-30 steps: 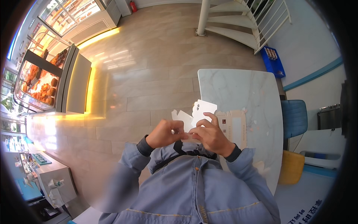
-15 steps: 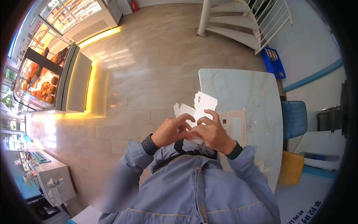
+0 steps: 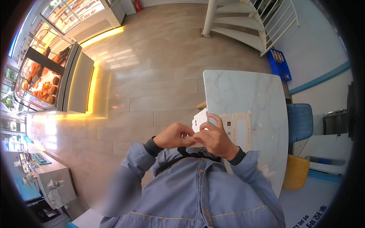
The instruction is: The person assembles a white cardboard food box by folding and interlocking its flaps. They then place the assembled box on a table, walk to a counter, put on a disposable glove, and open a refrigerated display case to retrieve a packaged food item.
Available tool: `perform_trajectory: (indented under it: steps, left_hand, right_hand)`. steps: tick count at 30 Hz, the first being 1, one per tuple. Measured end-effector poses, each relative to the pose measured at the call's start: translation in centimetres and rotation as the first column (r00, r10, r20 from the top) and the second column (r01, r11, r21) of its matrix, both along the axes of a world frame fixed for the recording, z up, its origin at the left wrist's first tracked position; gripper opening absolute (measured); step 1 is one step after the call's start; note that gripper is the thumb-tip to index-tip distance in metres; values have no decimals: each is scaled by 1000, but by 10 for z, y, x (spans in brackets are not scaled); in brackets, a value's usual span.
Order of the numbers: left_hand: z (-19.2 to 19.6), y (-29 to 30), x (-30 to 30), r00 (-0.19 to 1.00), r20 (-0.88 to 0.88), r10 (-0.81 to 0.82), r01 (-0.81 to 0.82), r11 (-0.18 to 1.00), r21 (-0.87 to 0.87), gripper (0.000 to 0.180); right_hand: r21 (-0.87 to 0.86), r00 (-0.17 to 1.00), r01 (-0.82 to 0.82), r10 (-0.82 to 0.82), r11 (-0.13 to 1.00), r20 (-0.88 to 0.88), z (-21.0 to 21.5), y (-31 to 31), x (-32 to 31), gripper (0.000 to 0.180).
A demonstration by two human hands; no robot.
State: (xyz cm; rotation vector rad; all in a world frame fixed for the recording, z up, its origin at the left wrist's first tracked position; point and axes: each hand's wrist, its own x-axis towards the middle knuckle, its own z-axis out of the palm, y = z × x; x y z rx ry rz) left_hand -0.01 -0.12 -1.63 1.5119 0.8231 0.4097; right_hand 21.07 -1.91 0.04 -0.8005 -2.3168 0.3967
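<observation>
Both of my hands meet in front of my chest on a white die-cut cardboard piece [image 3: 199, 119]. My left hand [image 3: 174, 135] pinches its lower edge with the fingers curled. My right hand [image 3: 215, 138] grips it from the right, with the index finger stretched up along the card. Only the card's upper left corner shows above my fingers. Right behind my right hand a flat beige cardboard box blank [image 3: 239, 127] lies on the white marble table [image 3: 243, 95].
A blue chair [image 3: 300, 121] and a yellow stool [image 3: 295, 171] stand at the table's right. A lit pastry display case [image 3: 49, 81] lines the left. A white spiral staircase [image 3: 243, 19] rises at the top, beside a blue crate [image 3: 278, 60]. A counter [image 3: 49, 182] is at lower left.
The white card has been lowered and turned in my hands; less of it now sticks out above my fingers. My hands have drawn closer together.
</observation>
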Motion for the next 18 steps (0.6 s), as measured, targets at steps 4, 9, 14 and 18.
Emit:
perform_trajectory:
  steps: [4, 9, 14, 18]
  left_hand:
    - [-7, 0, -6, 996, 25, -85, 85, 996, 7, 18]
    - [-7, -3, -8, 992, 52, -112, 105, 986, 127, 21]
    - [-12, -3, -10, 991, 6, -137, 132, 968, 213, 24]
    - [-12, -2, -15, 987, 152, -48, 29, 992, 122, 27]
  right_hand:
    - [-58, 999, -33, 31, 998, -37, 2, -4, -2, 10]
    - [-61, 998, -49, 46, 997, -42, 2, -6, -1, 10]
    - [-78, 998, -39, 35, 996, -50, 0, -6, 3, 9]
    - [-48, 999, -5, 3, 999, -45, 4, -2, 3, 8]
